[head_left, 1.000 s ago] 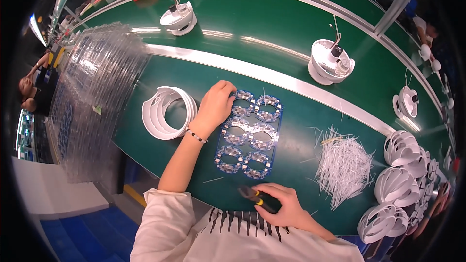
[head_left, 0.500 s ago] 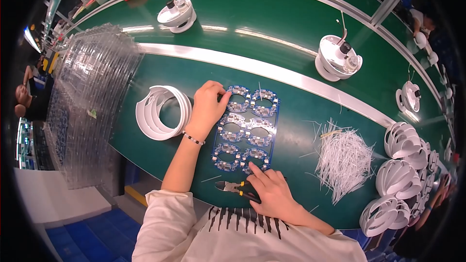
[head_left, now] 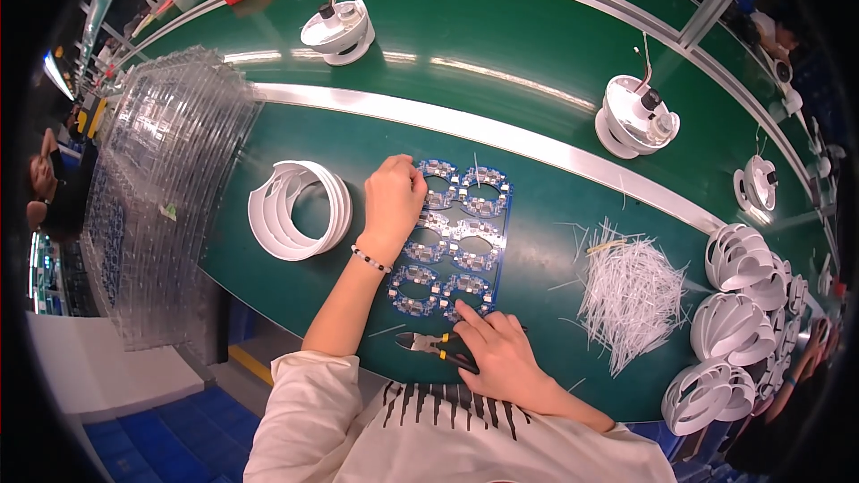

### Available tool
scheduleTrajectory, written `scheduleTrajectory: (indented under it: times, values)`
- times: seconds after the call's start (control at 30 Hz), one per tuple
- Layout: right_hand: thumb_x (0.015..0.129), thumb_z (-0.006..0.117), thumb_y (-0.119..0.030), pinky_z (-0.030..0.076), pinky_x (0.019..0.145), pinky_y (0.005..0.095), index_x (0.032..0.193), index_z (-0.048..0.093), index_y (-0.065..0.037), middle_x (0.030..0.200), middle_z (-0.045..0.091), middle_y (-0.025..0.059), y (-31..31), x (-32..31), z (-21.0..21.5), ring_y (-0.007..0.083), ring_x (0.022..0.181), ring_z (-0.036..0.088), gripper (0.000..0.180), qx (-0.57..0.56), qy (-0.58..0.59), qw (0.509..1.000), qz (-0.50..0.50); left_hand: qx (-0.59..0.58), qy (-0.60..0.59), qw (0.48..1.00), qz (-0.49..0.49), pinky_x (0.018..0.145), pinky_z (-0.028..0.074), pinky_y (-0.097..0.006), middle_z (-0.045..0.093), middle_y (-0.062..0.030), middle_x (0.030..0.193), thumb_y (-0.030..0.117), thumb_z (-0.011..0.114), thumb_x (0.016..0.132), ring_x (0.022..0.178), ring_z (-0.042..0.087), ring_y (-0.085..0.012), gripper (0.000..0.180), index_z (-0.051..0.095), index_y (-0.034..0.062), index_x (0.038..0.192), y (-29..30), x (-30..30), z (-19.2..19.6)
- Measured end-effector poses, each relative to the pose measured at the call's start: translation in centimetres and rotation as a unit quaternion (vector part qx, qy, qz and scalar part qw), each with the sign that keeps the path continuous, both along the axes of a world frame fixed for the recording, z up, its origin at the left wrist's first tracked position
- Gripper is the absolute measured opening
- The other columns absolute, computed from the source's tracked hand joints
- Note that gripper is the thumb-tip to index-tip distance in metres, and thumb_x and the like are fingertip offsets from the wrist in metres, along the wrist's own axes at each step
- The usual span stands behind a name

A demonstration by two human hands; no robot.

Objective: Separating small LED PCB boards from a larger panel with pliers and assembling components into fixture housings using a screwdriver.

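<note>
Where pliers (head_left: 429, 345) lie — right hand (head_left: 503, 356) rests.

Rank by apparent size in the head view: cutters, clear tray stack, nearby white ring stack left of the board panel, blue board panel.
1. Clear tray stack
2. Blue board panel
3. White ring stack
4. Cutters

Off-white shirt (head_left: 420, 447) — wide left sleeve (head_left: 300, 411), creased; black drip-like vertical streaks (head_left: 452, 404) across front. Bracelet (head_left: 370, 260) on left wrist — small round dark and pale beads. Left hand (head_left: 394, 203), right hand (head_left: 497, 351) bare.
</note>
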State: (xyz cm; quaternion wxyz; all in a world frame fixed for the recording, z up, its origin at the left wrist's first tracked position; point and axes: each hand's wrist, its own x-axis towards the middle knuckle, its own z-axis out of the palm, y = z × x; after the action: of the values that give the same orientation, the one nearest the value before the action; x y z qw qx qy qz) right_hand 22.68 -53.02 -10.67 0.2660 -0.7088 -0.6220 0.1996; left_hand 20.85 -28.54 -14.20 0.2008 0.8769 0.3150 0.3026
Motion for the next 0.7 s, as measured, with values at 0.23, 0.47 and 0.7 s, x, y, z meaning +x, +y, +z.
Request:
scheduleTrajectory:
  times: [0.23, 0.47, 0.7]
  values:
    - [0.051, 0.072, -0.012, 0.039, 0.075, 0.0346, 0.100, 0.053, -0.001, 0.124, 0.047, 0.0135, 0.0, 0.0, -0.2, 0.0258, 0.083, 0.048, 0.053, 0.000, -0.003, 1.000, -0.003, 0.020, 0.040, 0.999, -0.010, 0.063, 0.048, -0.040, 0.061, -0.0181, 0.085, 0.004, 0.062, 0.069, 0.070, 0.059, -0.0346, 0.009, 0.058, -0.0044, 0.068, 0.1, 0.2, 0.8]
    - [0.051, 0.072, -0.012, 0.039, 0.075, 0.0344, 0.099, 0.053, -0.002, 0.124, 0.048, 0.0127, 0.0, 0.0, -0.4, 0.0257, 0.083, 0.048, 0.053, 0.002, -0.002, 1.000, -0.004, 0.014, 0.050, 0.999, 0.004, 0.063, 0.048, -0.040, 0.061, -0.0179, 0.083, 0.004, 0.061, 0.070, 0.069, 0.059, -0.0349, 0.010, 0.058, -0.0053, 0.066, 0.0, 0.3, 1.0]
    - [0.051, 0.072, -0.011, 0.039, 0.075, 0.0346, 0.099, 0.053, -0.002, 0.123, 0.048, 0.0130, 0.4, -0.2, -0.2, 0.0257, 0.083, 0.049, 0.052, -0.001, 0.003, 1.000, -0.008, -0.027, -0.001, 1.000, 0.014, 0.066, 0.049, -0.039, 0.063, -0.0178, 0.092, 0.005, 0.061, 0.070, 0.072, 0.061, -0.0338, 0.009, 0.060, -0.0036, 0.070, 0.3, -0.1, 0.0]
